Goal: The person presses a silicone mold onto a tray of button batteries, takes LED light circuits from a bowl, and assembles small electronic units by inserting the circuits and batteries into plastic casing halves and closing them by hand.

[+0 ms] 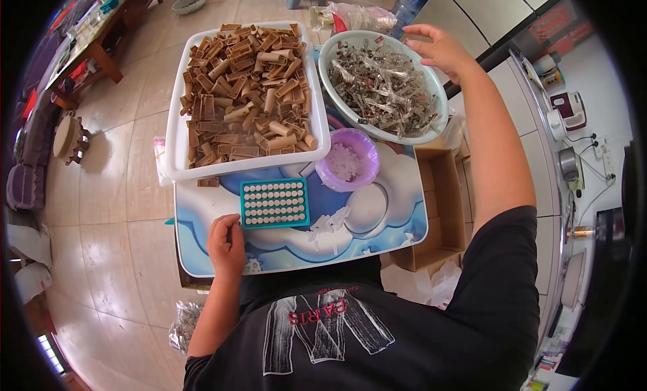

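My right hand (441, 51) reaches over the far right rim of a pale green basin (441, 115), fingers apart and nothing visible in them. Piled in that basin are small clear plastic packets with dark metallic pieces (384, 88). My left hand (226, 246) rests at the left edge of a teal tray (274, 226), its fingers curled closed; whatever they may hold is hidden. Rows of small round whitish pieces (274, 202) fill the tray. Right of it lies a loose pile of small white translucent strips (330, 222).
A white tub (176, 121) heaped with brown hollow plastic pieces (249, 88) stands at the far left of the cloud-patterned table (364, 246). A purple-lined bowl (371, 158) holds white bits. An open cardboard box (441, 209) sits right of the table. A wooden stool (69, 138) stands left.
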`<state>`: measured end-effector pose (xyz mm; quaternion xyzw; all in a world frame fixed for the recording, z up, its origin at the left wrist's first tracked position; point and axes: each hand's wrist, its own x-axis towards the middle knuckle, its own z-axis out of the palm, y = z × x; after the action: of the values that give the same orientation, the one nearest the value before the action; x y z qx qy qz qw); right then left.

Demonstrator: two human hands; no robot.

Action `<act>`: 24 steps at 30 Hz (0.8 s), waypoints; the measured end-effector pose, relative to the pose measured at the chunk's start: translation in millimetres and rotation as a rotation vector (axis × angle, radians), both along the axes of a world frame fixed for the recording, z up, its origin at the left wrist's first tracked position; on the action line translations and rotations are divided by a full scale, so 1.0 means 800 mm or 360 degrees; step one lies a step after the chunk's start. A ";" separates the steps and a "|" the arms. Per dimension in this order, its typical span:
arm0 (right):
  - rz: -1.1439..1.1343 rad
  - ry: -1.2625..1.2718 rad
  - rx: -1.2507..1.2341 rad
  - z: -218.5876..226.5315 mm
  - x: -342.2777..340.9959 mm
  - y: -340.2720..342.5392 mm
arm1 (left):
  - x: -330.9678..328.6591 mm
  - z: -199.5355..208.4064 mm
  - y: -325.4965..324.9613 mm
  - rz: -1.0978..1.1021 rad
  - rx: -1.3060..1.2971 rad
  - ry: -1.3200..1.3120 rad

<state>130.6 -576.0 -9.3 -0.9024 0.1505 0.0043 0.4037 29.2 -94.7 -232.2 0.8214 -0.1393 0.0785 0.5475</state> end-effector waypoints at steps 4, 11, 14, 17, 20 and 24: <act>-0.0077 0.0080 -0.0387 -0.012 0.005 -0.012 | 0.000 0.001 0.001 -0.0002 0.0004 0.0005; -0.0040 -0.0208 -0.1097 -0.118 0.037 0.041 | -0.001 0.002 0.001 0.0010 0.0030 0.0016; 0.0191 0.0082 -0.1230 -0.121 0.050 0.050 | -0.001 0.002 0.001 0.0019 0.0039 -0.0075; 0.0444 0.0490 -0.1149 -0.104 0.058 0.045 | -0.002 0.002 0.002 0.0024 0.0005 -0.0056; 0.0319 0.0524 -0.0753 -0.083 0.059 0.011 | -0.002 0.002 0.000 0.0007 -0.0016 0.0007; 0.0083 0.0122 -0.0430 -0.031 0.042 0.000 | -0.004 0.005 0.002 0.0028 0.0015 -0.0013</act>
<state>164.2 -576.3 -33.7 -0.9513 0.1416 0.0290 0.2721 26.2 -93.5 -228.5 0.8248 -0.1345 0.0860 0.5424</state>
